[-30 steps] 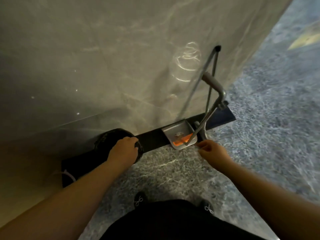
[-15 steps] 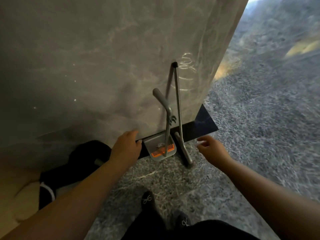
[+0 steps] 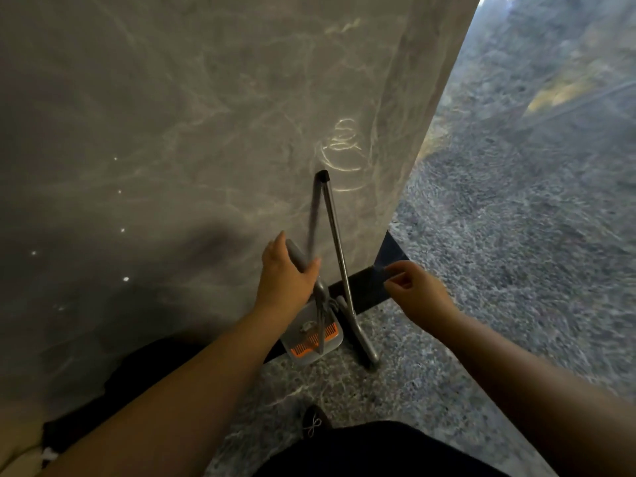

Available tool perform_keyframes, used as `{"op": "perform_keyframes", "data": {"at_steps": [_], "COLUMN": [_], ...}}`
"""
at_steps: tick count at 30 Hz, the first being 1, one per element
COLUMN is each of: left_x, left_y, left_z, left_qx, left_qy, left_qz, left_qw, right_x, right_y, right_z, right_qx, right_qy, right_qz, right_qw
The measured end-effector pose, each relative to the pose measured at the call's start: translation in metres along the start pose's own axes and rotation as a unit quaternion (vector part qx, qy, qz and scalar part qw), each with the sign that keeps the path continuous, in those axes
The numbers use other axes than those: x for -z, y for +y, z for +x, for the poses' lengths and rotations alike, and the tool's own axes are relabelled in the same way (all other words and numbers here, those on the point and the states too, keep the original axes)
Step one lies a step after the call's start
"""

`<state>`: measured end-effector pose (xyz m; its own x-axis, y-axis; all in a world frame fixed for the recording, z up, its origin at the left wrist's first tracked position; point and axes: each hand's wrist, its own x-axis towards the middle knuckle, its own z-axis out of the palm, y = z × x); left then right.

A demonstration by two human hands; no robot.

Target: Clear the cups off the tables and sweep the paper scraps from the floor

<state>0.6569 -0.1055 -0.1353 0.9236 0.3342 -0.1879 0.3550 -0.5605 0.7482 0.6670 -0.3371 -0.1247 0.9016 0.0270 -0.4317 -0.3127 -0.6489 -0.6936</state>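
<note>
Fingers, left hand point(image 3: 287, 275): wrapped round the grey grip of the dustpan handle point(image 3: 298, 257), thumb on its right side
Fingers, right hand point(image 3: 418, 290): loosely curled, forefinger and thumb nearly meeting, holding nothing, just right of the broom
Shoe point(image 3: 315, 421): dark, white lace, on the speckled stone floor point(image 3: 499, 270)
Dustpan point(image 3: 311, 339): grey plastic tray, orange comb teeth at its lip, standing on the floor against the wall base
Broom point(image 3: 335, 246): thin metal pole, black cap, leaning on the wall
Wall point(image 3: 172, 132): polished veined marble, dark skirting
Cups, scraps: not seen
</note>
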Motion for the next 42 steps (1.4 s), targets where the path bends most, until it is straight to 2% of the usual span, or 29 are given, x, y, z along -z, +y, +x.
{"op": "perform_keyframes", "data": {"at_steps": [3,11,19,25,33,36,42], "left_x": [-0.015,-0.02,-0.015,-0.019,-0.019,-0.023,-0.019], "left_y": [0.003,0.008,0.004,0.006,0.006,0.01,0.013], "left_z": [0.007,0.024,0.055,0.071,0.066,0.058,0.05], "left_qx": [0.009,0.039,0.052,0.097,0.132,0.141,0.156], "left_qy": [-0.02,0.021,0.071,0.08,0.052,0.015,0.016], "left_qz": [-0.013,-0.081,-0.093,-0.149,-0.101,-0.073,-0.069], "left_qw": [1.0,0.996,0.992,0.981,0.985,0.987,0.985], "right_x": [-0.006,-0.016,-0.026,-0.041,-0.066,-0.065,-0.05], "right_y": [-0.004,-0.017,-0.054,-0.083,-0.107,-0.107,-0.089], "right_z": [0.013,0.057,0.13,0.182,0.233,0.237,0.214], "right_qx": [0.0,0.015,0.059,0.131,0.184,0.206,0.232], "right_qy": [0.004,-0.003,-0.033,0.005,0.084,0.087,0.056], "right_qz": [0.011,0.013,0.072,0.113,0.089,0.068,0.067], "right_qw": [1.0,1.0,0.995,0.985,0.975,0.972,0.969]}}
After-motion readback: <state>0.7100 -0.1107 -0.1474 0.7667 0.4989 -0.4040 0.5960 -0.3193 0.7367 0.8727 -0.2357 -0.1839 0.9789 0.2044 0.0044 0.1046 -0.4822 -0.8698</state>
